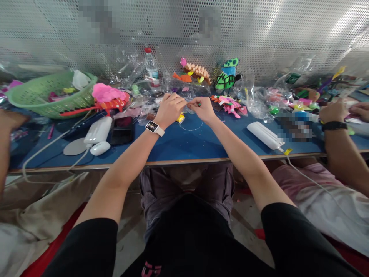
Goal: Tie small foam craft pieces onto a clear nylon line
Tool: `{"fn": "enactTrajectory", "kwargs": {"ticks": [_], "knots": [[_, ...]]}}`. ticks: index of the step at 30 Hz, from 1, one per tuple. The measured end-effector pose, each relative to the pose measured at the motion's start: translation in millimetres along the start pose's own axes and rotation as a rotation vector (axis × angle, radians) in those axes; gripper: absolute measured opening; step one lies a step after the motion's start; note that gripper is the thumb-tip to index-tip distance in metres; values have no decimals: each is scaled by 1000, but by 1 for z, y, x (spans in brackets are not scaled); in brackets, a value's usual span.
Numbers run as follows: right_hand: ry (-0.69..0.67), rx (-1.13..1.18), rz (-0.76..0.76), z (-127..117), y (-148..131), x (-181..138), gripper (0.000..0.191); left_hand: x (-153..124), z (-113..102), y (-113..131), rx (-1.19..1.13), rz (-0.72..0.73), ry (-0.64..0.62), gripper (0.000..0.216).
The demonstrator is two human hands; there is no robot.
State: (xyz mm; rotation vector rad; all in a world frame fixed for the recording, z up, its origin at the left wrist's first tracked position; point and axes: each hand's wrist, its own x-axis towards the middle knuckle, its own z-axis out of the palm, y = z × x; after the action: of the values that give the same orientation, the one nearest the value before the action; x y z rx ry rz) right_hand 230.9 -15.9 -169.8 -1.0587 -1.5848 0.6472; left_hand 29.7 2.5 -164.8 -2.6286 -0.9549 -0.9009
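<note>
My left hand (169,109), with a watch (153,127) on its wrist, and my right hand (203,107) meet over the blue table (184,144). Both are closed in a pinch, fingertips almost touching, on something too small to make out. A thin clear thread (191,128) curves on the table below them. A small yellow piece (181,118) lies just under my left hand. Bright foam toy pieces (229,104) lie just beyond my right hand.
A green basket (47,94) stands far left, with a pink foam toy (108,96) beside it. White power banks (98,130) (265,134), a black phone (122,130), a water bottle (151,69) and finished foam animals (227,77) lie around. Other people's arms (336,119) (5,127) reach in at either side.
</note>
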Motion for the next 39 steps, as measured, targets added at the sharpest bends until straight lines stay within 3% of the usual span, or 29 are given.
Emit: {"fn": "enactTrajectory", "kwargs": {"ticks": [3, 9, 13, 16, 19, 23, 26, 30, 33, 36, 39], "knots": [[-66, -84, -62, -5, -2, 0, 21, -1, 1, -3, -103, -32, 9, 24], [-142, -151, -106, -16, -8, 2, 17, -1, 9, -12, -565, -165, 2, 42], [-138, -101, -132, -16, -9, 1, 20, 0, 14, -13, -825, -286, -26, 31], [-89, -17, -69, -10, -6, 0, 27, 0, 13, -8, -763, -278, 24, 24], [-42, 77, 41, -2, -2, 0, 33, -1, 10, -3, -503, -214, 63, 25], [-36, 223, 209, 3, 2, 2, 36, -2, 9, -2, -167, -127, 64, 4], [-28, 251, 248, 3, 3, 3, 33, -2, 9, -3, -104, -82, 52, 11], [5, 134, 69, -1, 5, 3, 25, -2, 5, 0, -256, -141, 79, 19], [-20, 81, -61, -5, 3, 1, 17, 0, 5, 0, -609, -287, 99, 26], [-69, 88, -110, -6, -1, -1, 15, 0, 8, -4, -952, -421, -7, 32], [-34, 118, -61, -2, -3, -2, 17, -2, 10, -7, -888, -420, -1, 33]]}}
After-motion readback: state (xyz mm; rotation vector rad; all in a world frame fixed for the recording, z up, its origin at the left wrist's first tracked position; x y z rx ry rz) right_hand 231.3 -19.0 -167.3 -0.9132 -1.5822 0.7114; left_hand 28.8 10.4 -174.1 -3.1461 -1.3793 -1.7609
